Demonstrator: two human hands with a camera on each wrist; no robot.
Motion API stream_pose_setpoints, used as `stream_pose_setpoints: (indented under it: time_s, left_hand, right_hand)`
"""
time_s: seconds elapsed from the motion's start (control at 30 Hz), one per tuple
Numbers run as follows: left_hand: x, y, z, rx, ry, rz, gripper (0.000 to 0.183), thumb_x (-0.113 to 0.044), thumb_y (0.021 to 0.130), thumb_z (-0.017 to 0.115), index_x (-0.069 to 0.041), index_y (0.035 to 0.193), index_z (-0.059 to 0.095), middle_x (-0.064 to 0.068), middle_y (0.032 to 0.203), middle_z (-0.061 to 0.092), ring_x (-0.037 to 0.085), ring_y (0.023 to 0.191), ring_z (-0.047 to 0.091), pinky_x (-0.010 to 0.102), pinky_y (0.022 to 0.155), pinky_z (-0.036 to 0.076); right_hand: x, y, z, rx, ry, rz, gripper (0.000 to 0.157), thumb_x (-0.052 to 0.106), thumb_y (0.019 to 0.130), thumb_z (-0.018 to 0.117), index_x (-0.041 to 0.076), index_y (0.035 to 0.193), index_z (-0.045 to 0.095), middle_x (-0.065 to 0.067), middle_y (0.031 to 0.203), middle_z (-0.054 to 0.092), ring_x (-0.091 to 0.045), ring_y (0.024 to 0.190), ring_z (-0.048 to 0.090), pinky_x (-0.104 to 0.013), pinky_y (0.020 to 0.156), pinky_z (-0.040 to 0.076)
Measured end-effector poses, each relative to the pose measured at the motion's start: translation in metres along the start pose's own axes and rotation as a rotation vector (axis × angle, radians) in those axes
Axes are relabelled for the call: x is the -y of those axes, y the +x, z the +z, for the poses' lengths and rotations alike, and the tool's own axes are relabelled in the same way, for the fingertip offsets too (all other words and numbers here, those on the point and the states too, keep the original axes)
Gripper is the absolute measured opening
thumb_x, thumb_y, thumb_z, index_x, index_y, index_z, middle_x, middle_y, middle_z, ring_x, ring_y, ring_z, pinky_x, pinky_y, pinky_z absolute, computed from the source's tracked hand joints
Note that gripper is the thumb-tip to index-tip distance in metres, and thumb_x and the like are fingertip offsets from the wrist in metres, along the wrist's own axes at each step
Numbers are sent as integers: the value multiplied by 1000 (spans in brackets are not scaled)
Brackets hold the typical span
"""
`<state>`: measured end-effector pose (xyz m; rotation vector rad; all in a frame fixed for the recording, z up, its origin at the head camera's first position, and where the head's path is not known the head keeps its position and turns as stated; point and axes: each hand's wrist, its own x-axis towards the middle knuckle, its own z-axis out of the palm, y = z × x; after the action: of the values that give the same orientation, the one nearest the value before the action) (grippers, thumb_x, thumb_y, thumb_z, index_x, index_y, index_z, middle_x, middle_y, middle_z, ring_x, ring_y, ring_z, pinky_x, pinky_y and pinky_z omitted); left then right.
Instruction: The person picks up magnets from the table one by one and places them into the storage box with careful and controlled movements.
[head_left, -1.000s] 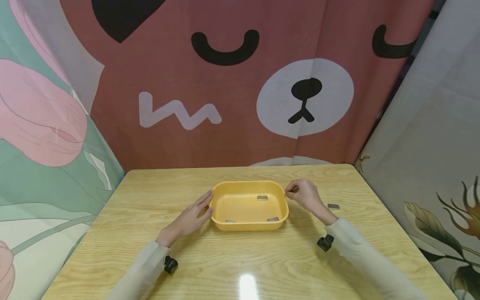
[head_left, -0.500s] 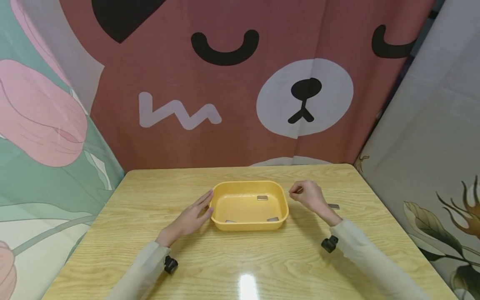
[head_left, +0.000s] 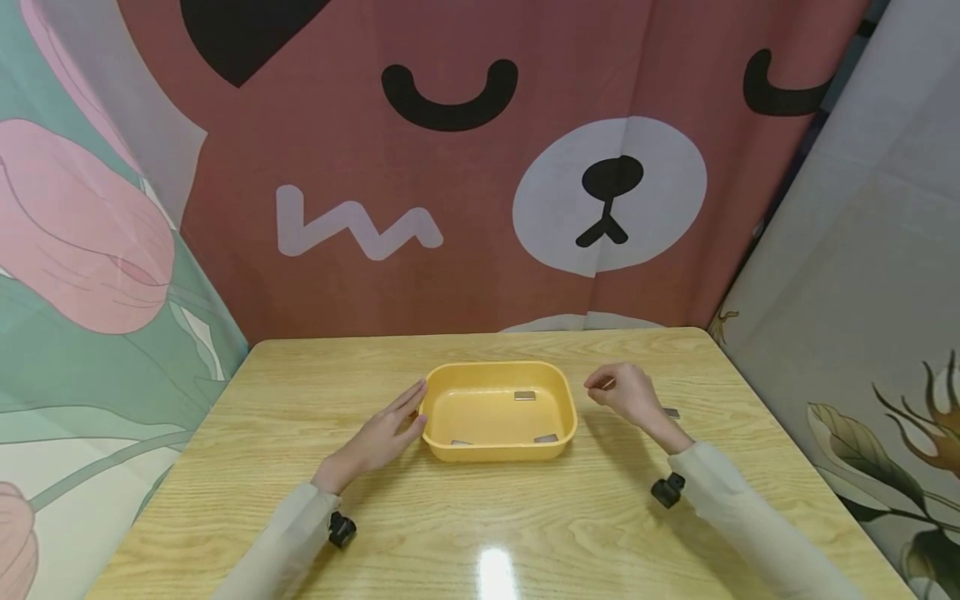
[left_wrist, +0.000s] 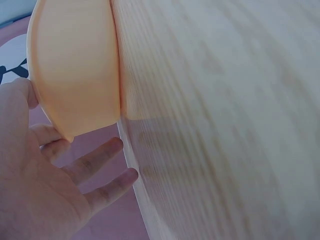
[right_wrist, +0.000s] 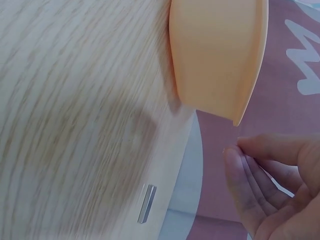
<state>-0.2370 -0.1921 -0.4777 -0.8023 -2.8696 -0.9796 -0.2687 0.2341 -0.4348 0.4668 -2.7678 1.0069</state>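
A yellow rectangular tray stands on the table between the hands. Inside it lie small flat grey metallic pieces, one near the back wall and two along the front. My left hand rests its fairly straight fingers on the tray's left end; its thumb and a finger touch the rim in the left wrist view. Off the tray's right end, my right hand hovers with thumb and forefinger tips together and the other fingers curled. No object shows between those tips in the right wrist view. Another small metallic piece lies on the table.
The wooden table reaches back to a curtain with a bear print. Patterned curtains hang on the left and right sides. A small black camera sits at each wrist.
My right hand has moved right, away from the tray's right rim, and now partly covers the loose metallic piece in the head view. The left hand and tray have stayed in place.
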Motion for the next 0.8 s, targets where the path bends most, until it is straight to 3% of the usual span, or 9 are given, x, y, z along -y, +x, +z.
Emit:
stream_pose_setpoints:
  time_s: [0.4, 0.8]
  left_hand:
    - [1, 1, 1, -6, 9, -3, 61, -32, 107, 46, -12, 159, 22, -3, 164, 13, 25, 146, 24, 48, 114, 29]
    - [1, 0, 0, -3, 2, -3, 61, -32, 107, 46, -12, 159, 22, -5, 164, 12, 25, 146, 24, 48, 114, 29]
  right_hand:
    - [-9, -6, -8, 54, -18, 85, 10, 2, 88, 72, -1, 98, 76, -9, 87, 72, -19, 70, 66, -33, 58, 56]
    - [-25, -7, -12, 72, -38, 84, 10, 7, 88, 74, 2, 96, 78, -8, 90, 73, -19, 73, 66, -33, 59, 54]
